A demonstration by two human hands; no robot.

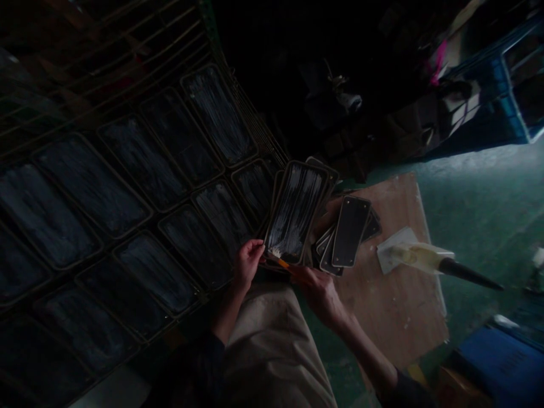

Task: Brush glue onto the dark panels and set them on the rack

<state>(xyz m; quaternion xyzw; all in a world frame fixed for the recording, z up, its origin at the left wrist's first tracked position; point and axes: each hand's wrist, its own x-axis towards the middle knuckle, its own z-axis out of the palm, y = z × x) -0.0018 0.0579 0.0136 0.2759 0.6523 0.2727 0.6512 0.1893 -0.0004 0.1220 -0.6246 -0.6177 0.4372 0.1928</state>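
Observation:
A dark rectangular panel (296,209) with rounded corners and streaky whitish coating lies tilted on a small stack in front of me. My left hand (249,262) pinches its lower left corner between thumb and fingers. In my right hand (319,288) is a brush (281,262) with an orange handle, its pale bristles touching the coated face near the lower edge. Just right of the stack, uncoated dark panels (352,231) with small corner holes lie in a loose pile. The picture is dim, so fine detail is hard to see.
Rows of coated panels (155,272) cover a wire rack (165,28) at left. A wooden board (395,311) carries the loose pile and a pale bottle with a dark pointed nozzle (425,258). Blue crates (493,107) stand at upper right, a blue box (501,362) at lower right.

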